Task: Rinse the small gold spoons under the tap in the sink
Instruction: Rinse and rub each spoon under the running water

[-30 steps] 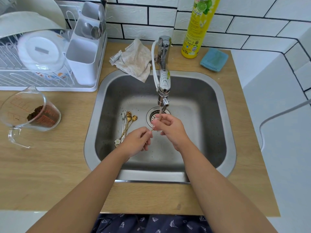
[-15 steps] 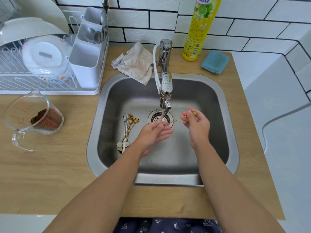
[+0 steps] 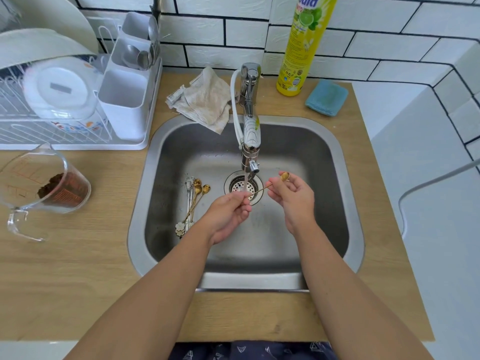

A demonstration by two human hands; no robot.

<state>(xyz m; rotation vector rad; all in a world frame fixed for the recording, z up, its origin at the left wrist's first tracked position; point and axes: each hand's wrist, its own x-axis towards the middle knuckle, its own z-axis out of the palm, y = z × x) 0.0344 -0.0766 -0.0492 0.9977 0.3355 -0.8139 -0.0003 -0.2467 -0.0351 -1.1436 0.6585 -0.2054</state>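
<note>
A thin gold spoon (image 3: 262, 188) lies across the water stream under the tap (image 3: 250, 141), over the drain (image 3: 244, 187). My right hand (image 3: 292, 197) pinches its bowl end at the upper right. My left hand (image 3: 228, 214) pinches its handle end, with the fingers under the running water. Several more small gold spoons (image 3: 196, 198) with flower-shaped ends lie together on the sink floor to the left of the drain. The steel sink (image 3: 337, 193) is set into a wooden counter.
A white dish rack (image 3: 78, 100) with plates and a cutlery holder stands at the back left. A glass measuring jug (image 3: 39, 185) with brown grounds sits left of the sink. A cloth (image 3: 205, 100), a yellow detergent bottle (image 3: 306, 42) and a blue sponge (image 3: 326, 97) lie behind the sink.
My right hand has drawn away to the right with the spoon's bowl end, so the spoon now spans both hands. My left hand has shifted under the stream.
</note>
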